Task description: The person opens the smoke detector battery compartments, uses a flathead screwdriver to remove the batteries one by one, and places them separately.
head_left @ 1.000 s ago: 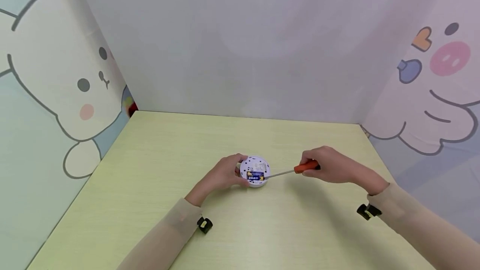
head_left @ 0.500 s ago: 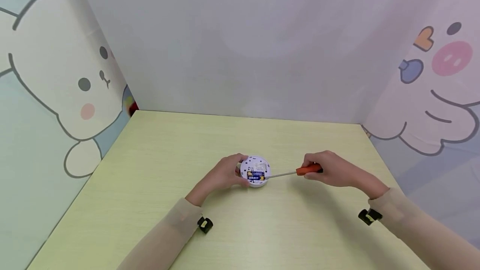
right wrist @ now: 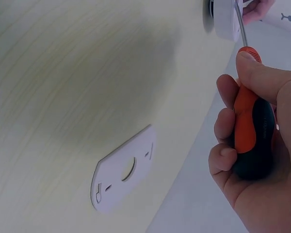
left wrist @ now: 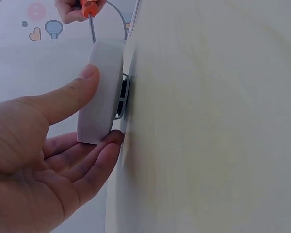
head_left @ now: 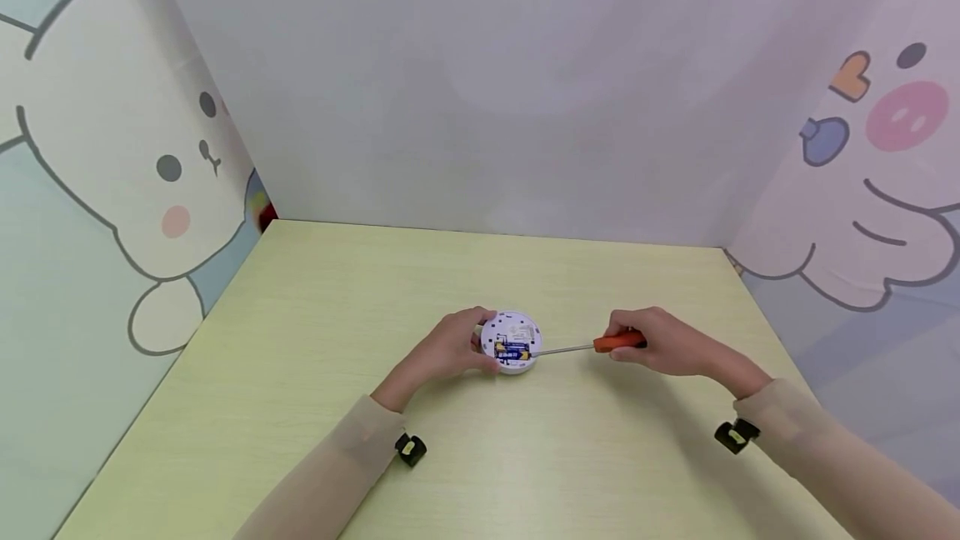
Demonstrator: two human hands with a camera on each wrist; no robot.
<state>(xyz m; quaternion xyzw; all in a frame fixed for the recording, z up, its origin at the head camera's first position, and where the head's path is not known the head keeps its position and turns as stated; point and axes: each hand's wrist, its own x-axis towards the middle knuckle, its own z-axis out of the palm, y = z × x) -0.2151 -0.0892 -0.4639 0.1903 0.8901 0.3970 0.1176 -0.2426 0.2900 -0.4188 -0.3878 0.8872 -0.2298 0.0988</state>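
A round white smoke alarm [head_left: 513, 327] lies with its back up at mid-table, two blue-and-yellow batteries [head_left: 513, 351] showing in its bay. My left hand [head_left: 448, 346] grips its left side between thumb and fingers. In the left wrist view the alarm [left wrist: 100, 97] stands on a dark slotted vent [left wrist: 123, 97] against the tabletop. A screwdriver [head_left: 617, 342] with an orange and black handle is wrapped in my right hand [head_left: 663, 342]. Its thin metal shaft points left, nearly level, and the tip is at the right end of the batteries.
A flat white mounting plate [right wrist: 123, 170] with a round hole lies on the pale wooden table [right wrist: 48, 97] near my right hand; the head view does not show it. A grey curtain [head_left: 480, 90] stands behind the table, with cartoon-printed cloth at both sides.
My right hand has shifted slightly right and down with the screwdriver, so the shaft lies flatter. The left hand and the smoke alarm stay in place.
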